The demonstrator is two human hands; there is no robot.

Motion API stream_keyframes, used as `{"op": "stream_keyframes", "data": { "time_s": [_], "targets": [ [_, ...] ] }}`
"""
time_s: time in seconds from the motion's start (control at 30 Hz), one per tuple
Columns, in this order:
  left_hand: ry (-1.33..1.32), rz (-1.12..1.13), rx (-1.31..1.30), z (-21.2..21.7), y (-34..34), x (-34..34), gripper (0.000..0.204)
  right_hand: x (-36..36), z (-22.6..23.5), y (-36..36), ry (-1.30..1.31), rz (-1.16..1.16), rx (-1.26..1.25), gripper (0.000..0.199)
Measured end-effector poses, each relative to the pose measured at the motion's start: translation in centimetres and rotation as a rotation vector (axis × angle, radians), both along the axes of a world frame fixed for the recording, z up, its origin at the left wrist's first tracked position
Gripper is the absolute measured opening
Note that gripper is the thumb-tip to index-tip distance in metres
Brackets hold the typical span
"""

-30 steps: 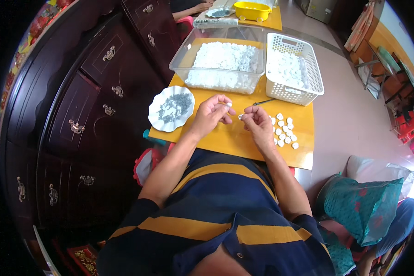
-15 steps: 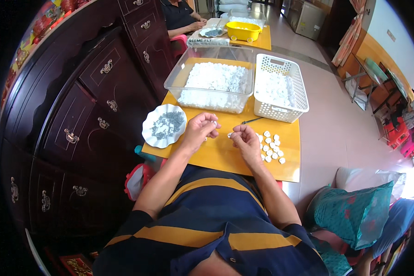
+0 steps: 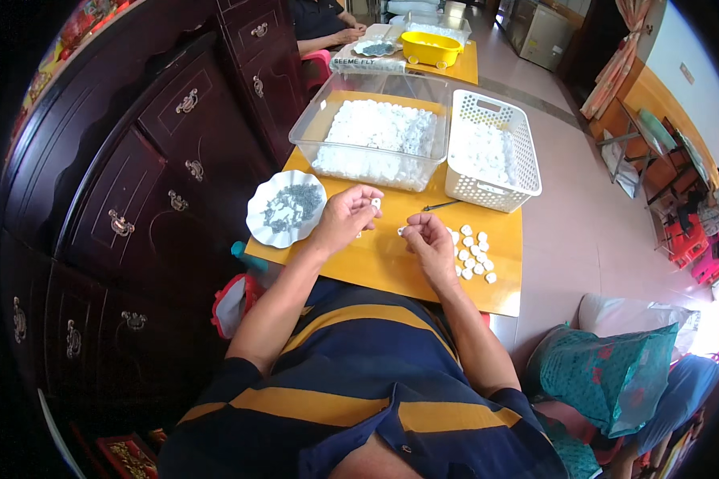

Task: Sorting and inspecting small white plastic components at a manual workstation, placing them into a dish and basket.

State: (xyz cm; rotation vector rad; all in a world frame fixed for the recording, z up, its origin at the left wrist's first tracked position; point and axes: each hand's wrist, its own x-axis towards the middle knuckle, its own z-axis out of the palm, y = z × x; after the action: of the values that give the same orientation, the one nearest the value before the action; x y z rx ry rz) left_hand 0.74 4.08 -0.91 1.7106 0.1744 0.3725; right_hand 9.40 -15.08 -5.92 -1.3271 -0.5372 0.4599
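Observation:
Over the yellow table (image 3: 351, 263), my left hand (image 3: 348, 217) pinches a small white plastic piece (image 3: 376, 203) between thumb and fingers. My right hand (image 3: 429, 242) holds another small white piece (image 3: 402, 231) at its fingertips, a short way to the right. The two hands are apart. Beside my right hand lie several loose white pieces (image 3: 477, 254) on the tabletop. Left of my left hand is a white scalloped plate (image 3: 257, 209) bearing many small dark grey parts (image 3: 297, 203). A thin dark tool (image 3: 441, 206) lies beyond my right hand.
A clear plastic bin (image 3: 375, 160) and a white perforated basket (image 3: 495, 195), both holding white pieces, stand at the table's far side. Dark wooden drawers (image 3: 160, 160) line the left. Further off, a person (image 3: 319, 24) sits by a yellow tub (image 3: 431, 49). A teal bag (image 3: 599, 367) stands right.
My left hand has lifted and turned slightly, so its white piece shows more plainly. My right hand has barely moved. The whole view has shifted a little.

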Motion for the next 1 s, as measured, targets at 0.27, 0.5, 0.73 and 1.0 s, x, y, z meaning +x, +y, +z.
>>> {"op": "stream_keyframes", "data": {
  "time_s": [0.27, 0.5, 0.73, 1.0],
  "targets": [
    [-0.007, -0.064, 0.105, 0.2, -0.1, 0.2, 0.028, -0.4, 1.6, 0.0, 0.079, 0.008, 0.042, 0.018],
    [0.011, -0.129, 0.261, 0.1, -0.2, 0.1, 0.029, -0.6, 1.8, -0.1, 0.071, 0.036, 0.016, 0.017],
    [0.001, -0.171, 0.265, 0.5, -0.5, -0.2, 0.029, -0.7, 1.8, -0.1, 0.066, 0.051, 0.024, 0.016],
    [-0.019, -0.133, 0.288, 0.2, -0.3, -0.1, 0.02, -0.4, 1.6, -0.2, 0.059, 0.046, 0.019, 0.016]
  ]
}}
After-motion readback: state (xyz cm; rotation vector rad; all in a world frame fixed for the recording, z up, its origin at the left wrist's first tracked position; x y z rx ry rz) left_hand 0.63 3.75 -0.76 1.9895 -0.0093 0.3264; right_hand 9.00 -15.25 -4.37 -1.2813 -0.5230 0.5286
